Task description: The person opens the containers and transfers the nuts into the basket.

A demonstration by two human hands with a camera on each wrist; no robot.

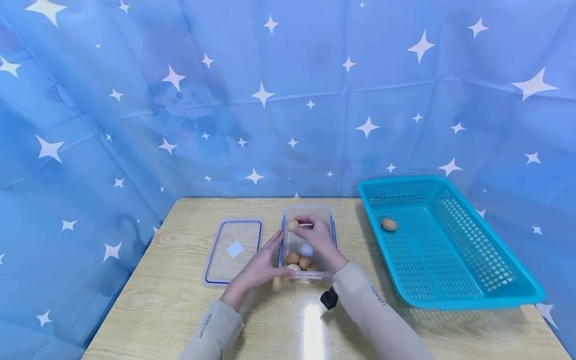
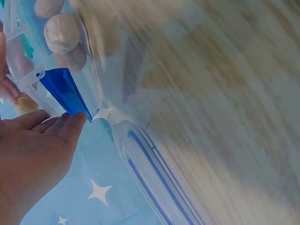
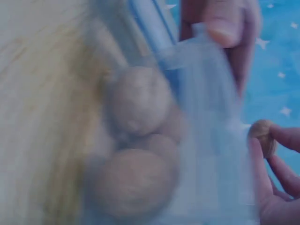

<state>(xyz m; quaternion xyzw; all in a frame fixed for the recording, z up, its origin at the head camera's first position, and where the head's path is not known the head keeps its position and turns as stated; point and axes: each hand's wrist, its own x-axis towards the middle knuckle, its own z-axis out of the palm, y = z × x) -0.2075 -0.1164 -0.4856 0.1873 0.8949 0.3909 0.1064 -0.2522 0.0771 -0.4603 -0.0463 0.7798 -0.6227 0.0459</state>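
In the head view my right hand (image 1: 315,232) pinches a walnut (image 1: 293,225) between thumb and fingers, over the far part of a clear plastic box (image 1: 310,209). The right wrist view shows the pinched walnut (image 3: 262,136) at its right edge. My left hand (image 1: 265,262) lies along the box's left side, fingers extended and thumb by the near edge. Its fingertips touch the blue latch (image 2: 65,91) in the left wrist view. Several walnuts (image 1: 305,262) are gathered at the box's near end, blurred in the right wrist view. A white square label (image 1: 307,249) shows inside the box outline.
Left of the box lies its clear lid (image 1: 211,255) with a blue seal and a white label (image 1: 235,249). A large turquoise basket (image 1: 454,250) stands on the right, with one walnut (image 1: 389,224) in it. A blue star-patterned curtain (image 1: 288,100) hangs behind the wooden table (image 1: 148,295).
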